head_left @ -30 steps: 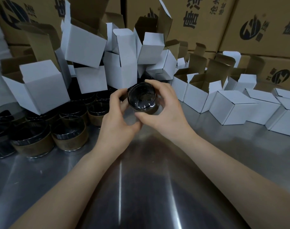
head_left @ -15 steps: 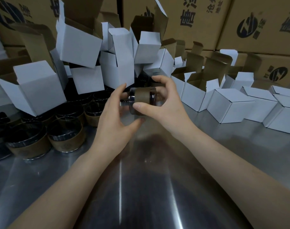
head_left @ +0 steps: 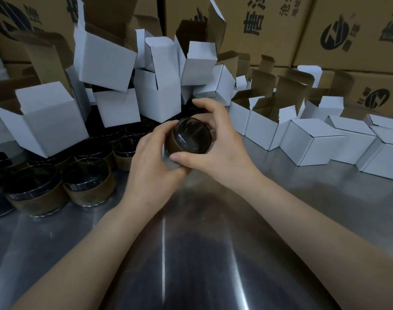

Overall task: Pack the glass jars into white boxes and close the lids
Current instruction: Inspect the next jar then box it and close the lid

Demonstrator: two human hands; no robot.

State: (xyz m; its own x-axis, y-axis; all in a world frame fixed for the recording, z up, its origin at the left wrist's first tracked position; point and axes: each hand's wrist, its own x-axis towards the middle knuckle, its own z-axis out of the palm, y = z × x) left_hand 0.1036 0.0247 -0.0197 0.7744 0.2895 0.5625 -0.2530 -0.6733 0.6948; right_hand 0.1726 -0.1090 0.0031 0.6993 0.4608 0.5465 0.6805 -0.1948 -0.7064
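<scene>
Head view — both forearms reach in from the near edge of the steel table (head_left: 280, 220). Left hand (head_left: 153, 166) cups the glass jar (head_left: 188, 139) from the left side, fingers curled round it; right hand (head_left: 222, 148) pinches it, thumb below, fingers arched over the top. Jar is held above the table's middle, tilted, round smooth dark glass end facing the camera, brown band round its wall. More jars (head_left: 88, 186) stand at the left edge. Matte white boxes (head_left: 311, 142) — closed — line the right edge; open ones (head_left: 47, 117) are piled behind.
</scene>
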